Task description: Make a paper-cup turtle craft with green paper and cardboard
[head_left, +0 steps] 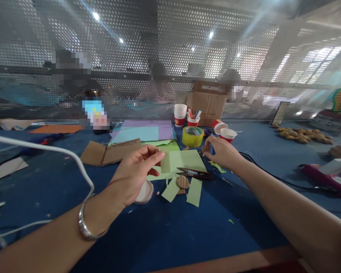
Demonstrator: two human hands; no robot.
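Note:
Between the thumb and fingers of my left hand (139, 170) is a small green paper strip (165, 163), above a larger light green sheet (187, 159). My right hand (223, 151) is closed around a slim blue pen (212, 148), just right of the sheet. Scissors (193, 173) lie across the sheet's near edge. Closer to me are two cut green paper pieces (194, 192) and a round corrugated cardboard disc (183, 182). A white round lid (144, 192) sits partly behind my left hand. A roll of yellow tape (192, 136) stands beyond the sheet.
Folded cardboard (110, 152) and coloured sheets (142, 132) lie behind my left hand. Paper cups (180, 115), a cup with markers (193, 120) and a carton (207, 102) stand at the back. A white cable (74, 157) arches at left; a purple glue gun (324, 180) lies right.

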